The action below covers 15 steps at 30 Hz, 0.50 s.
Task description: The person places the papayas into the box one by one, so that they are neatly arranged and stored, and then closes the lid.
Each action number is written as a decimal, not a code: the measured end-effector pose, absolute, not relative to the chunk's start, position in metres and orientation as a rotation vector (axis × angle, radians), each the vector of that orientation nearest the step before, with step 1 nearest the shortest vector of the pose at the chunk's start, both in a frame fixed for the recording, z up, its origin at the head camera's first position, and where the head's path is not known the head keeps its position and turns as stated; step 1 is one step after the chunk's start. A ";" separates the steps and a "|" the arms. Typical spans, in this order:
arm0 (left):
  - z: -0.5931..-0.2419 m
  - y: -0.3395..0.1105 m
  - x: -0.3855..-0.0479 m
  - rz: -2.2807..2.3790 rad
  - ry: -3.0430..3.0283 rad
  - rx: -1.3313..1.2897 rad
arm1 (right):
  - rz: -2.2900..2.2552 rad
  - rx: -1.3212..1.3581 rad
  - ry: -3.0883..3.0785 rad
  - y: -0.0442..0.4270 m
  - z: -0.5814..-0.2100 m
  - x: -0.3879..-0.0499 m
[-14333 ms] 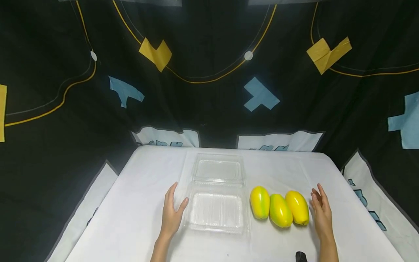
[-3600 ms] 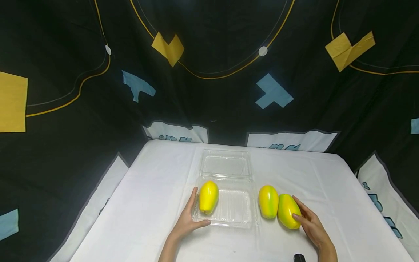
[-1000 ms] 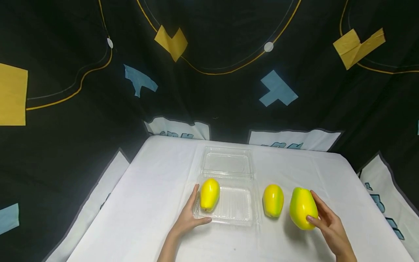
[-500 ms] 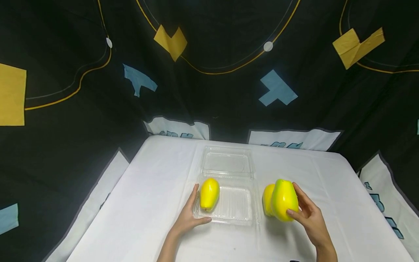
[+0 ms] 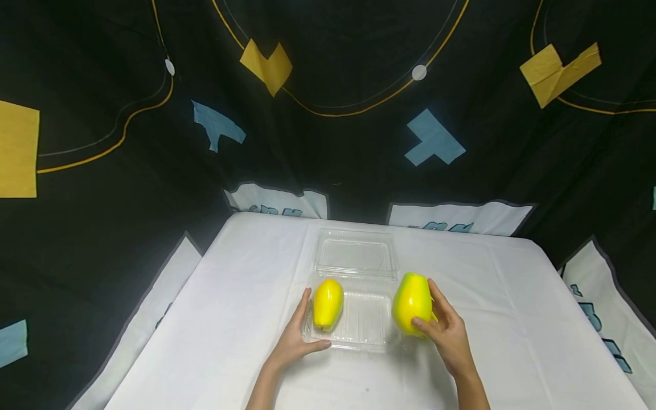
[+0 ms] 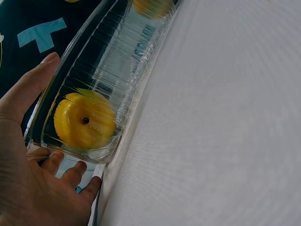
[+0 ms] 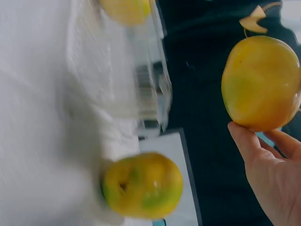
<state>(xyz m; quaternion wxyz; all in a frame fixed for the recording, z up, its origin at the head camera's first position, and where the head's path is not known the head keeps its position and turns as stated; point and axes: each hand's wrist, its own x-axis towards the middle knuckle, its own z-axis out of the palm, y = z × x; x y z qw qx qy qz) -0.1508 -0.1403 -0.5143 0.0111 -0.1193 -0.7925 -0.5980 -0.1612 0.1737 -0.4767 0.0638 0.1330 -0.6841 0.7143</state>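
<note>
Where right fingers [image 5: 440, 299] oppose thumb [image 5: 426, 328], yellow fruit [image 5: 410, 303] between, held aloft

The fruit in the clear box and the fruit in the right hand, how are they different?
The boxed fruit rests in the clear box; the held fruit is up in the right hand. In the head view, the boxed fruit looks mostly yellow, while the held fruit shows more green. Both are smooth and shiny.

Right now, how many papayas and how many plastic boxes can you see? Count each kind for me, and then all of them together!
Papayas: 3 (one in a box, one held, one loose)
Clear hinged plastic box: 1
Total: 4
</note>
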 end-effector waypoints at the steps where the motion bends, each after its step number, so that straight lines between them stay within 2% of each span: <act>1: -0.514 -0.140 -0.151 -1.863 -2.474 -0.373 | 2.162 0.419 -2.064 0.170 -0.477 -0.161; 15: -0.516 -0.141 -0.152 -1.869 -2.474 -0.365 | 2.224 0.432 -2.102 0.127 -0.490 -0.169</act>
